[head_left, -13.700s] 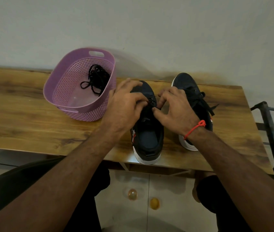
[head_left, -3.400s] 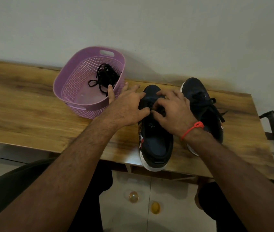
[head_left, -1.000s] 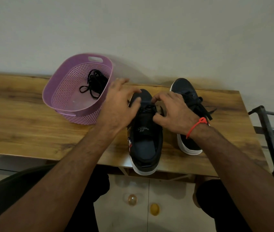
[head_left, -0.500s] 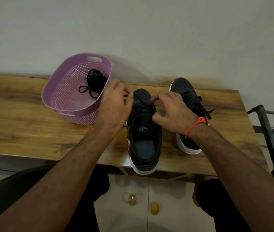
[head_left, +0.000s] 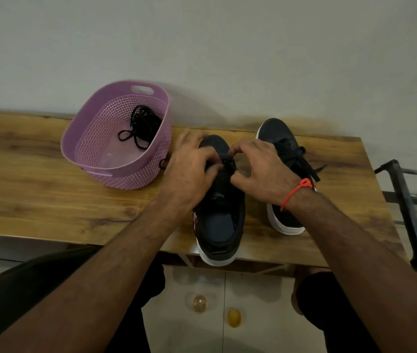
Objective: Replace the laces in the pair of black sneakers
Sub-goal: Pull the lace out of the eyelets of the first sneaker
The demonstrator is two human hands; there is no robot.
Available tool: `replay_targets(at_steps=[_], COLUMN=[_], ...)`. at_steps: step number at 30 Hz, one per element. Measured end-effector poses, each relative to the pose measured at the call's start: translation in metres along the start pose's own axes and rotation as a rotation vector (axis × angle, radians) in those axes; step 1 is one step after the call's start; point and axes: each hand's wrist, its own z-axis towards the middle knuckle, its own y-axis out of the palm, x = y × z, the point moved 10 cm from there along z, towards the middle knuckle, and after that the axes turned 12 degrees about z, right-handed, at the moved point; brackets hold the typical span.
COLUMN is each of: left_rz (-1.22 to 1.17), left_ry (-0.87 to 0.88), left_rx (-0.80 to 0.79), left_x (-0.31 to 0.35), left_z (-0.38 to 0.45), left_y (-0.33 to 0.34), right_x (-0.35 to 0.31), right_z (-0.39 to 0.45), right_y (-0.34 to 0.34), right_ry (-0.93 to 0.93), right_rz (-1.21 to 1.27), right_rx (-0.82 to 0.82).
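- Two hands, left hand [head_left: 189,166] and right hand [head_left: 261,169], pinch the lace [head_left: 227,160] from opposite sides.
- Near sneaker [head_left: 219,200] points away lengthwise.

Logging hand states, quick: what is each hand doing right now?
Left hand: pinching the lace on the near sneaker.
Right hand: fingers curled at the same lace; actual grip cannot be told.
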Motion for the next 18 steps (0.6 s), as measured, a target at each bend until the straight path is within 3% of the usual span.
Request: replay_targets(at_steps=[2, 4, 6, 10, 18], left_rz=[-0.091, -0.125, -0.153, -0.077, 0.15], left_ry=[-0.139, -0.263, -0.298, -0.204, -0.154], left_rx=[0.2, 0.295, 0.222, -0.106, -0.189], left_x=[-0.023, -0.049, -0.06, -0.039, -0.044], left_z=[0.003, 0.006, 0.009, 0.006, 0.002], left_y=[-0.038, -0.062, -0.059, -0.017, -0.006], right_x=[-0.001, -0.001, -0.002, -0.007, -0.024], right_z=[0.0, 0.0, 0.0, 0.003, 0.014], right_y=[0.0, 0.0, 0.001, 0.003, 0.02], right_ry=[-0.002, -0.003, -0.006, -0.008, -0.023], right_rz=[-0.003, 0.006, 0.007, -0.007, -0.076], right_rx=[0.0, 0.001, 0.003, 0.007, 0.005])
